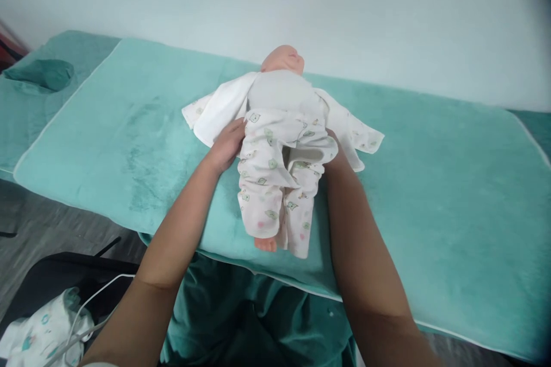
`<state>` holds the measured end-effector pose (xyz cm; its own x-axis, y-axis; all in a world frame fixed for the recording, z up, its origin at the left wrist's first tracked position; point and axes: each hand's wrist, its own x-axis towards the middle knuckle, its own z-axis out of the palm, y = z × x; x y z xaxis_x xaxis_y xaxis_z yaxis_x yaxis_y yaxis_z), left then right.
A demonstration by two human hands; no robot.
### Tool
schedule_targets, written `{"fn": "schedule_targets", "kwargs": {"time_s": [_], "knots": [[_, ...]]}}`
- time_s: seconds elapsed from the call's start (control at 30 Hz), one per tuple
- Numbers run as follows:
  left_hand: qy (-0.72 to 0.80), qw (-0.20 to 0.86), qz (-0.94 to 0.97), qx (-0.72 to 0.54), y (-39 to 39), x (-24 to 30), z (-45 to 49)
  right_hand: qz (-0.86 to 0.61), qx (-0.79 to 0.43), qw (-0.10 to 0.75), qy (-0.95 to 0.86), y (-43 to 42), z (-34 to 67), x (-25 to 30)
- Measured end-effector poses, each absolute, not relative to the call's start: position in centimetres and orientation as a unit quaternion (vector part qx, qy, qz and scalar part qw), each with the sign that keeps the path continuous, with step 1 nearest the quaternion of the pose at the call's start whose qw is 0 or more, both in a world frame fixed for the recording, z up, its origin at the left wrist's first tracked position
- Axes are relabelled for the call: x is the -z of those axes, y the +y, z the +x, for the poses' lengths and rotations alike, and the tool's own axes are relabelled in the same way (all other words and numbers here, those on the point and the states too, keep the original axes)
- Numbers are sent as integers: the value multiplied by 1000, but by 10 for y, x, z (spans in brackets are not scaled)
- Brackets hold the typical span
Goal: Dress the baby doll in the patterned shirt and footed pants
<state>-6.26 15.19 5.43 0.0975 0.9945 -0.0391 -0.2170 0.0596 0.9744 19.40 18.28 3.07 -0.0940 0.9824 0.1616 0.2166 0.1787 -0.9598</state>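
Note:
A baby doll (pixel 282 61) lies on its back, head toward the wall, its face turned to the right. Printed white baby trousers (pixel 269 169) cover its legs and reach the waist, with the fabric bunched on the right side. One bare foot (pixel 266 244) shows below a trouser leg. Under its back spreads an open white baby shirt (pixel 230 100), sleeves out to both sides. My left hand (pixel 230 142) is closed at the left edge of the waistband. At the opposite side, my right hand (pixel 334 146) touches the trousers, its fingers mostly hidden behind cloth.
The doll lies on a green padded bed cover (pixel 107 143) against a white wall (pixel 275 0). A face hole (pixel 41 75) is at the bed's left end. Below left, a black chair (pixel 64 272) holds a printed cloth (pixel 49 332) and a white cable (pixel 84 309).

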Motion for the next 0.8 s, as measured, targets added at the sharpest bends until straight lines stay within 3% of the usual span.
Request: {"fn": "schedule_targets", "kwargs": {"time_s": [0.1, 0.27, 0.43, 0.67, 0.8], "knots": [[397, 593, 426, -556, 155, -51, -61, -469, -419, 482, -610, 175, 188, -34], [407, 551, 423, -593, 158, -48, -64, -498, -307, 550, -595, 165, 182, -37], [431, 523, 484, -554, 153, -49, -67, -491, -294, 597, -562, 168, 184, -36], [447, 475, 535, -537, 151, -47, -75, -464, -366, 551, -590, 167, 196, -40], [445, 391, 597, -541, 154, -46, -78, -439, -394, 502, -632, 170, 199, -46]]}}
